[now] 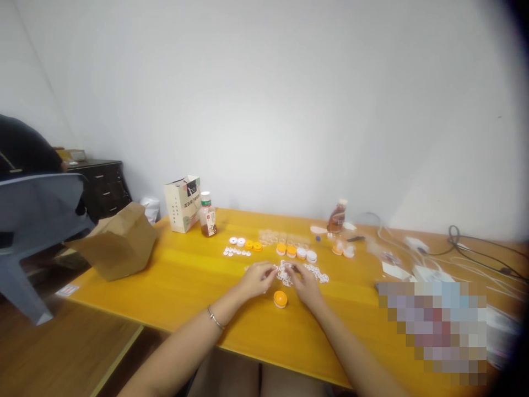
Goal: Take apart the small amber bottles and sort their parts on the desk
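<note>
My left hand (259,279) has its thumb and fingertips pinched together just above the table; whatever they hold is too small to make out. Facing it, my right hand (305,282) is curled with its fingertips on a small white piece (286,265). Beneath and between both hands lies a loose pile of white ring-like pieces (318,273). An orange-topped round part with a white base (280,299) stands on the table just in front of the hands. Beyond them is a row of orange and white round parts (291,251).
White and orange discs (241,242) and small white pieces (237,251) lie back left, beside clear parts (281,238). Farther out stand bottles (208,219) (337,216), a paper bag (182,205) and a brown bag (126,242). Cables (458,248) cover the right side.
</note>
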A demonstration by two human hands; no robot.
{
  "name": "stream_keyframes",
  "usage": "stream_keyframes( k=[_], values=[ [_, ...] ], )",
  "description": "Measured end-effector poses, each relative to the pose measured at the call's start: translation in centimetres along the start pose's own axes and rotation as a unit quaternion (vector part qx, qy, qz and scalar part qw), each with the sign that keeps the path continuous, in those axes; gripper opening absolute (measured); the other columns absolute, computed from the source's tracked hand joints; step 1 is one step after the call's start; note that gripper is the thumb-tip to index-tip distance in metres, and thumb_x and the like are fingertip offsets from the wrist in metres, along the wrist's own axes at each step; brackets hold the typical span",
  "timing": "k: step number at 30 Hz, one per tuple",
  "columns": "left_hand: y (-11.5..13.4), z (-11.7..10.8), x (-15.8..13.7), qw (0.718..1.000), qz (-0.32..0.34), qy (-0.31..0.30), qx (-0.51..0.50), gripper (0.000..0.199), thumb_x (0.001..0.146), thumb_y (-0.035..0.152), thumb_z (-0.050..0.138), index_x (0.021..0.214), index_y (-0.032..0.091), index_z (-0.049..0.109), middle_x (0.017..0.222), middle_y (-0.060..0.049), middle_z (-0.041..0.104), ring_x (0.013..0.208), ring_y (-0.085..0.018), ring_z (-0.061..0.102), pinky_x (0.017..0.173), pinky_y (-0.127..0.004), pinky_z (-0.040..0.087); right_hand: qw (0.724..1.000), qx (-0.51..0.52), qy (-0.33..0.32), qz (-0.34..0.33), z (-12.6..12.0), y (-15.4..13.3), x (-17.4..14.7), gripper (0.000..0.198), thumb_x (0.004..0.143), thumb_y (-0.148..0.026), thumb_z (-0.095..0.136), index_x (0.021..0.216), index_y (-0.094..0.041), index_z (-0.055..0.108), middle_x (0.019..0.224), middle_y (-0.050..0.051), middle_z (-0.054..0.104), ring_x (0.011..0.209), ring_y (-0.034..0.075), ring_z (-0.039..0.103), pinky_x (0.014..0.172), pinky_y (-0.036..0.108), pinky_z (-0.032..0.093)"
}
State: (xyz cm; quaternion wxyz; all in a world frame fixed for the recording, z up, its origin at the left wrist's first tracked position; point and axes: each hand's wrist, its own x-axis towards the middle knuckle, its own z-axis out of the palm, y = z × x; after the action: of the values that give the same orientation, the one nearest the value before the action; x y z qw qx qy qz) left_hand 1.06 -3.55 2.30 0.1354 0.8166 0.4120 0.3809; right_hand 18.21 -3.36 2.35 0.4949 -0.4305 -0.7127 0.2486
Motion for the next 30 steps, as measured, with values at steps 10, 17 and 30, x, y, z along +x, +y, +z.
stream_keyframes(
  k=[10,17,30],
  values=[
    [0.7,-1.4,-0.1,0.995,0.059,-0.079,-0.002,0.021,0.084,0.032,0.046,0.083,0.017,0.061,0.076,-0.003,0.058,0.075,-0.014,0.052,0.071,-0.022,0.038,0.969,-0.152,0.078,0.176,-6.8,5.7,1.9,0.021,0.072,-0.035,0.042,0.076,-0.018,0.053,0.056,0.001,0.057,0.053,0.017,0.052,0.051,0.026,0.037],
    [1.0,-2.0,-0.5,0.981,0.106,-0.164,-0.01,0.04,0.062,0.045,0.067,0.093,0.02,0.059,0.086,-0.003,0.059,0.079,-0.015,0.053,0.07,-0.022,0.039,0.962,-0.176,0.035,0.206,-7.3,6.9,1.5,0.017,0.07,-0.027,0.043,0.078,-0.019,0.055,0.047,-0.002,0.054,0.048,0.017,0.051,0.051,0.025,0.036],
    [0.4,-1.2,-0.4,0.974,0.136,-0.182,-0.01,0.028,0.064,0.037,0.066,0.085,0.019,0.06,0.08,-0.002,0.059,0.075,-0.014,0.052,0.069,-0.022,0.038,0.953,-0.211,0.027,0.214,-7.4,6.2,1.6,0.011,0.067,-0.03,0.052,0.065,-0.02,0.056,0.051,0.0,0.055,0.055,0.018,0.054,0.053,0.026,0.036]
  ],
)
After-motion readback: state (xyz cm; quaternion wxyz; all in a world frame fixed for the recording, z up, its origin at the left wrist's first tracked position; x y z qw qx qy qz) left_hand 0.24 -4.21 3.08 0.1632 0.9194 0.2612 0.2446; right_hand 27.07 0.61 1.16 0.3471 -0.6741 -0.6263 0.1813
